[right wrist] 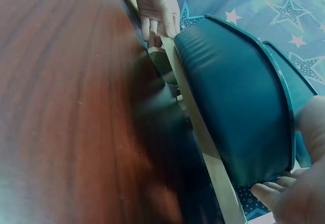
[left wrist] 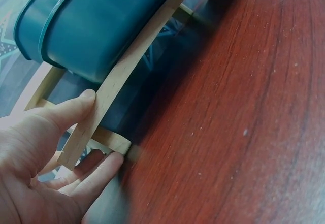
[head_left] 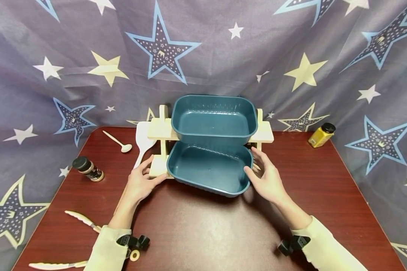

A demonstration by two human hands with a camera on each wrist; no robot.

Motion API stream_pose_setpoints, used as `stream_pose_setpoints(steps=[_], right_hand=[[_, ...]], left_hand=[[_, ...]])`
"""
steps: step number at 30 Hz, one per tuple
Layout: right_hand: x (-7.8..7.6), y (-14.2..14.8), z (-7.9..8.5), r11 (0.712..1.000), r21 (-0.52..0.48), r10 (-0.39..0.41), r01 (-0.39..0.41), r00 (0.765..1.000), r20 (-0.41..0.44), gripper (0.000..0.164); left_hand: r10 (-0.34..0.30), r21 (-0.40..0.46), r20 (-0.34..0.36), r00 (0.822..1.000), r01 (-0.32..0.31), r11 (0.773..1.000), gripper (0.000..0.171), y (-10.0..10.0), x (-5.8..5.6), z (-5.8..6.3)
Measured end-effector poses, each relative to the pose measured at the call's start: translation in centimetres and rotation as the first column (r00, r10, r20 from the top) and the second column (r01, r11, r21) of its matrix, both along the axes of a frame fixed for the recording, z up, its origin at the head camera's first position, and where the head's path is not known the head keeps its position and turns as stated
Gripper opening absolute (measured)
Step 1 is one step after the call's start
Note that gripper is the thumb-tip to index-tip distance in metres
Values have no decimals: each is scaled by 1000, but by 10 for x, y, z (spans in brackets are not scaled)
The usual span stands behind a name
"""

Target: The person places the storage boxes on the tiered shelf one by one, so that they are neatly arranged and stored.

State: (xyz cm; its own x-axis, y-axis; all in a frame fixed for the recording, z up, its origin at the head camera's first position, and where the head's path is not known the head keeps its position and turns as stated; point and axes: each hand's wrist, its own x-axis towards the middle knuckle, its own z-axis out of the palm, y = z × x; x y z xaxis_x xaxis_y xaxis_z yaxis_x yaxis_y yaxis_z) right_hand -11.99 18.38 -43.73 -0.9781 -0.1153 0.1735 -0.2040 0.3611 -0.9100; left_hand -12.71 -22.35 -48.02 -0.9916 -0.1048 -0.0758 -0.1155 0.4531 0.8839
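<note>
A two-tier wooden rack (head_left: 160,130) stands at the back of the table and bears two dark teal bins. The upper bin (head_left: 213,122) sits level on the top boards. Below it, the lower bin (head_left: 207,169) lies askew, its right end swung toward the front. My left hand (head_left: 143,184) grips the left end of the lower board (left wrist: 114,87), thumb against its front edge and fingers beneath. At the lower bin's right end, my right hand (head_left: 266,177) holds the bin, its thumb over the rim; the right wrist view shows fingers (right wrist: 269,196) close under that end.
A white turner (head_left: 144,137) lies left of the rack, with a white spoon (head_left: 117,141) beyond it. A black-capped spice jar (head_left: 88,169) and tongs (head_left: 83,222) are at left. A yellow bottle (head_left: 321,135) stands far right. Star-patterned cloth (head_left: 207,45) hangs behind.
</note>
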Motion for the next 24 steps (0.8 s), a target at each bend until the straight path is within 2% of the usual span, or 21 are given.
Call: stream_pose_setpoints(steps=[4,8,13,24], right_hand=[[8,0,-4,999,46,11,-9,999,-32,73],[10,-2,-6,998,65,9,-5,998,-65,74],[7,-4,-7,998,54,16,-13,998,-58,70],[-8,0,-3,994,109,30,-27,999,-28,65]], left_hand=[[2,2,-2,1000,-2,1000,93,0,0,0],[3,9,0,1000,-3,1000,93,1,0,1],[-4,2,-8,1000,4,1000,94,0,0,1],[5,-3,-8,1000,-5,1000,94,0,0,0]])
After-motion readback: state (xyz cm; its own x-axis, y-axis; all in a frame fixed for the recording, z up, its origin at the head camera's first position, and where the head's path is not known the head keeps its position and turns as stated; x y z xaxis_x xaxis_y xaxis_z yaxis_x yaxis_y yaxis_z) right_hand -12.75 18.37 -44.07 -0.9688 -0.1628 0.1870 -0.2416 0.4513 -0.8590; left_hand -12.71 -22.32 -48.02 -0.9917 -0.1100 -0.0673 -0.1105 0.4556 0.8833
